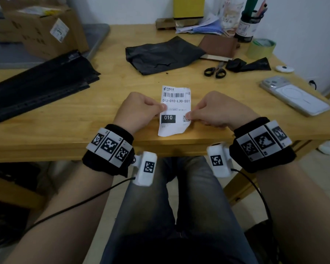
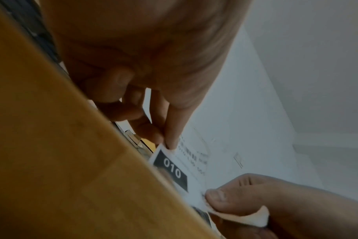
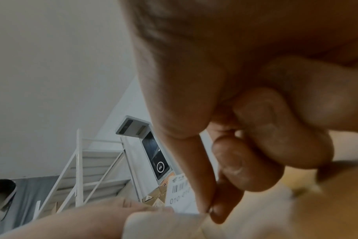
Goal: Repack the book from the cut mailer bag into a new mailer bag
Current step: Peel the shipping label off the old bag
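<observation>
A white shipping label [image 1: 174, 109] printed with a barcode and "010" is held just above the near edge of the wooden table [image 1: 65, 115]. My left hand [image 1: 141, 111] pinches its left edge and my right hand [image 1: 211, 111] pinches its right edge, by the QR code. The left wrist view shows the label [image 2: 180, 168] between both thumbs; the right wrist view catches its barcode end [image 3: 179, 189]. A crumpled black mailer bag [image 1: 160, 54] lies at the table's middle back. The brown book [image 1: 217, 47] rests behind it to the right. A stack of black mailer bags [image 1: 40, 82] lies at the left.
Black-handled scissors [image 1: 215, 70] and a black plastic scrap [image 1: 250, 64] lie right of the mailer. A phone [image 1: 295, 96] lies at the right edge, a tape roll [image 1: 261, 48] and a pen holder [image 1: 248, 25] behind it. Cardboard boxes [image 1: 38, 29] stand off the table's far left.
</observation>
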`<state>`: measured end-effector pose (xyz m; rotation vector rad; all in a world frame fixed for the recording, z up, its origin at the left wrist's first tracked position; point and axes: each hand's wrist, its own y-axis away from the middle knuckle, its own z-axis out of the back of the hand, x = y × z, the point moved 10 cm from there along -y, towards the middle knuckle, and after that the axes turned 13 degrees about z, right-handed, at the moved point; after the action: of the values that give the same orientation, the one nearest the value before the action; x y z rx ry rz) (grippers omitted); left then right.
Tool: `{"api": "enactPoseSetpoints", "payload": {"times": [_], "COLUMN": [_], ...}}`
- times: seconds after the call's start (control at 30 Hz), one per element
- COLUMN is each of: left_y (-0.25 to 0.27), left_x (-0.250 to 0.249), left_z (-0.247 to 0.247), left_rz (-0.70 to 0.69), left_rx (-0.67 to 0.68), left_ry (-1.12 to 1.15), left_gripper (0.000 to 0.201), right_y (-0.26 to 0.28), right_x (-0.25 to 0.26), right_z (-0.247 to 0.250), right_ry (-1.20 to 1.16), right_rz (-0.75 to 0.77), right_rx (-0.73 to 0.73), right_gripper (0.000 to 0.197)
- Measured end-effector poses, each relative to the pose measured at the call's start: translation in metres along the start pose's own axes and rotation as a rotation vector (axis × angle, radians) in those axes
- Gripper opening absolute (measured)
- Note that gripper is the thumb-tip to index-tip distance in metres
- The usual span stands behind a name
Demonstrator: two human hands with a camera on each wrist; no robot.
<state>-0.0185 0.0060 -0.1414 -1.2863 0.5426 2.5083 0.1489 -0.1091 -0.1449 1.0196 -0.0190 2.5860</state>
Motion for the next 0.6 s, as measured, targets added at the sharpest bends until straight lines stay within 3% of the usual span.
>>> {"api": "enactPoseSetpoints", "payload": {"times": [0.1,0.43,0.6], "left_y": [-0.0039,-0.0035,-0.0023], "left_x": [0.0024,-0.0043,-0.0023], "left_z": [-0.0016,-0.0017,0.005], "left_rz": [0.046,0.066,0.104], "left_rx": [-0.017,-0.079,-0.107], "left_ry": [-0.091,-0.297,-0.314], "left_gripper": [0.028,0.021,0.044], "right_y": [-0.0014,-0.0065,-0.0038], "right_x": [-0.001,0.0019,0.0028], "right_z": [-0.0003,0.0012,0.004], "right_ry": [0.035,0.151,0.226], "right_rz": [-0.017,-0.037,-0.05], "right_rx": [-0.004,-0.034,-0.034], "right_gripper": [0.033,0.042,0.047]}}
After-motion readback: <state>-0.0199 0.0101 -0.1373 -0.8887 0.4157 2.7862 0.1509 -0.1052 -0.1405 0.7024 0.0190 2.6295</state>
